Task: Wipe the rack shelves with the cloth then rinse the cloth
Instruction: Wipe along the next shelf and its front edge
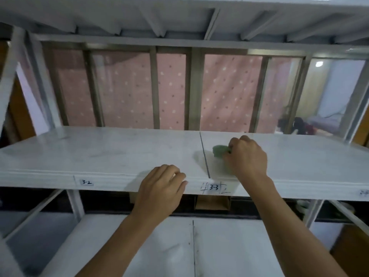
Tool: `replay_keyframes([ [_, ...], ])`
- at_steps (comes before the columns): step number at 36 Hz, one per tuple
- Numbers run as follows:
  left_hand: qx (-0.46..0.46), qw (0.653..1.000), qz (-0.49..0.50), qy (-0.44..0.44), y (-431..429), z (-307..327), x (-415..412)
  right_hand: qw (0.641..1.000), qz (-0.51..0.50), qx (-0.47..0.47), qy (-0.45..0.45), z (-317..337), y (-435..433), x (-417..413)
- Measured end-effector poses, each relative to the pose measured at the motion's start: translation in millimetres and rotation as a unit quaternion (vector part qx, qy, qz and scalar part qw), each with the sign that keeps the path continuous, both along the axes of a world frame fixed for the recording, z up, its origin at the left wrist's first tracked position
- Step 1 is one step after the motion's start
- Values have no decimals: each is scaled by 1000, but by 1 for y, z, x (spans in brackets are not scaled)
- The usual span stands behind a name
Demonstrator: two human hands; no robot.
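A: Where's your cloth (219,150)?

B: Green, bunched under your right hand (246,156) on the middle shelf (119,152), just right of the seam (204,154) between the two boards; only a wad pokes out on the seam side.

A: State of that grip?

B: Fingers curled down and closed over the cloth, pressing it flat to the board; your left hand (161,188) has nothing in it, fingers hooked over the shelf's front edge, left of the seam, near the 3-3 label (213,187).

A: How will it handle?

B: Judging by the crumple, soft and light, no stiffness; it'll fold and ball up under you rather than slide as a sheet; can't tell if it's damp. The painted board looks smooth, so it should glide.

A: Where do you hold it?

B: Palm over the middle of the wad, fingertips pinning the leading edge; spread it wider if you want more contact; watch it catching at the seam.
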State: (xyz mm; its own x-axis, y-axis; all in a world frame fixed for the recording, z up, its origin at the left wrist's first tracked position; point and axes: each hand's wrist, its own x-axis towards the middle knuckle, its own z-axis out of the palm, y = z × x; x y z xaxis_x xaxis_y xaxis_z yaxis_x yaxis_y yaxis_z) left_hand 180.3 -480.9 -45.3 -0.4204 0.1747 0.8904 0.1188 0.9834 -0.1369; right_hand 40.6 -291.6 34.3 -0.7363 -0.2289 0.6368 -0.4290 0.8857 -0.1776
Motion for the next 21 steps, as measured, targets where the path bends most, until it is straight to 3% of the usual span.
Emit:
replay_keyframes([
  [10, -4, 1000, -21, 10, -102, -21, 46, 982, -15, 45, -185, 2, -50, 7],
  [18, -30, 999, -31, 28, -169, -24, 70, 970, -100, 8, -221, -10, -83, 29],
  [21, -24, 999, -26, 17, -191, -21, 73, 975, -125, 16, -180, -17, -96, 41],
])
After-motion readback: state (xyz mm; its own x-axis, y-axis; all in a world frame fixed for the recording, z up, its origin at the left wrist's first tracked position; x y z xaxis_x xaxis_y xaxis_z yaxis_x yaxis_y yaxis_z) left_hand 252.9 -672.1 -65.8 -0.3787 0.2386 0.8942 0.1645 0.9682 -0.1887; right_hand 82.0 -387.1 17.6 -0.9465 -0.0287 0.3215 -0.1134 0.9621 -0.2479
